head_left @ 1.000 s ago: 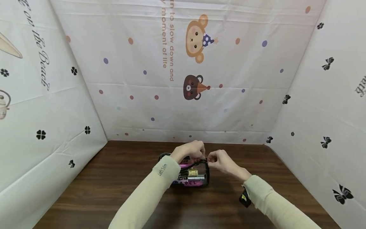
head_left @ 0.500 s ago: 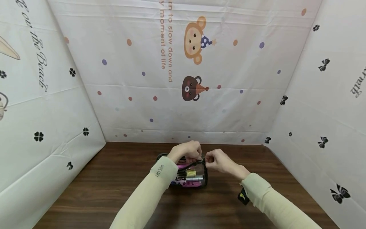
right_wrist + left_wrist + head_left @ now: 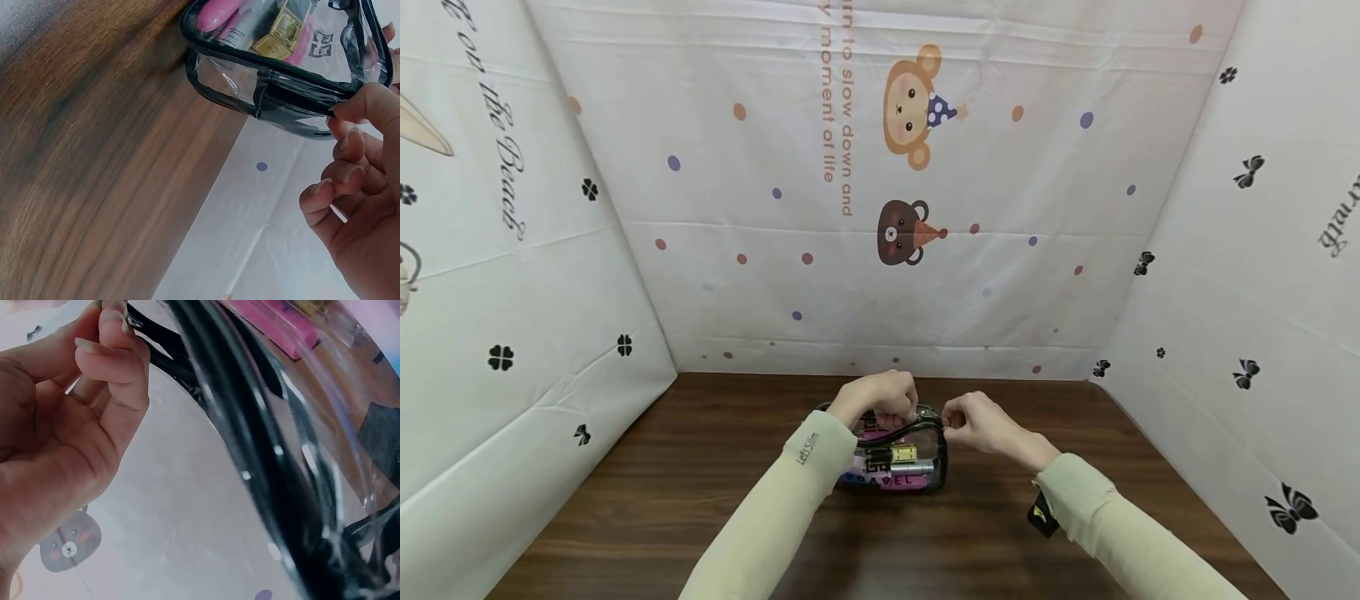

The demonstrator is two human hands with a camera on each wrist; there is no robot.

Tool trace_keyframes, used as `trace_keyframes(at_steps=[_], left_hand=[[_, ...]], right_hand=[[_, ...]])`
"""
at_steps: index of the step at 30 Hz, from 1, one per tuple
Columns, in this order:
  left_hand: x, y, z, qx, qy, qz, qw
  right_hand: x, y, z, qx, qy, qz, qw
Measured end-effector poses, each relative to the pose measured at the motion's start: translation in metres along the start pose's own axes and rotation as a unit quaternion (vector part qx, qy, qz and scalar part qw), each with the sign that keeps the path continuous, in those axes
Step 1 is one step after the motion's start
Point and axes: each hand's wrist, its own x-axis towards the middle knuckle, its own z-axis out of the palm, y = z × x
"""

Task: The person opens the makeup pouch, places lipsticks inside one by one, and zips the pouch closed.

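Note:
A clear toiletry bag (image 3: 929, 448) with black piping and dark lettering sits on the table, packed with small cosmetics. Through its wall show a pink item (image 3: 215, 12), a silvery tube (image 3: 244, 28) and a gold-capped piece (image 3: 281, 34). My left hand (image 3: 891, 398) is over the bag's top edge, thumb and finger pinching the zipper pull; its fingertips run to the frame's top in the left wrist view. At the bag's right end, my right hand (image 3: 981, 423) pinches the corner at the end of the zipper (image 3: 294, 87), its other fingers loosely curled.
The dark wood table (image 3: 700, 483) extends around the bag. White printed cloth walls (image 3: 880, 333) stand behind it and on both sides. A small black object with a yellow mark (image 3: 1042, 515) is at the right wrist.
My left hand has slid left along the bag's top, uncovering more of the zipper at the right end. My right hand stays at the corner.

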Motion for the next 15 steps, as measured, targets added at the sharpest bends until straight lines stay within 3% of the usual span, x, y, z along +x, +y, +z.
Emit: trace_keyframes(at_steps=[15], left_hand=[[-0.016, -0.019, -0.007, -0.007, 0.012, -0.006, 0.9999]], right_hand=[[0.000, 0.001, -0.005, -0.015, -0.023, 0.004, 1.000]])
